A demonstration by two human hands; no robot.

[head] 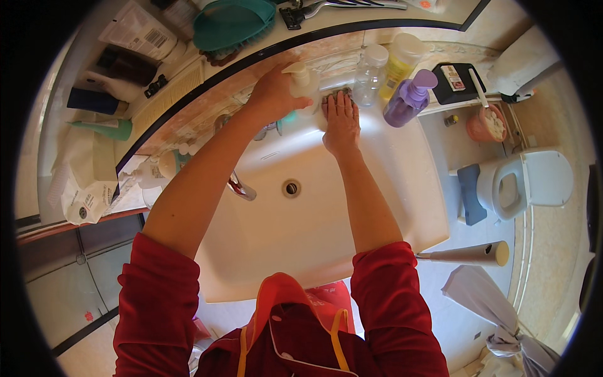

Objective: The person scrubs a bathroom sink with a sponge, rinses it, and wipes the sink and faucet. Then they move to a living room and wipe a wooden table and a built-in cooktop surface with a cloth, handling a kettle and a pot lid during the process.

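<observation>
My left hand (275, 94) grips a clear pump bottle with a cream pump head (298, 73) at the back rim of the white sink (264, 226). Beside it, my right hand (342, 122) lies flat, fingers pressed on a dark, wet-looking cloth or scrubber (335, 96), mostly hidden under the fingers. Just right of that hand stand a clear plastic bottle (370, 77), a bottle of yellow liquid (400, 66) and a purple pump bottle (410, 99). The chrome faucet (241, 186) reaches over the basin from beneath my left forearm. A round drain (291, 188) sits in the basin floor.
Above the sink runs a dark-edged shelf with a teal brush (233, 23), a razor (325, 10) and several tubes. At right are a black tray (454, 82), a pink bin (487, 123), a toilet (509, 188) and a tied grey plastic bag (485, 294). Left lies a tissue pack (89, 200).
</observation>
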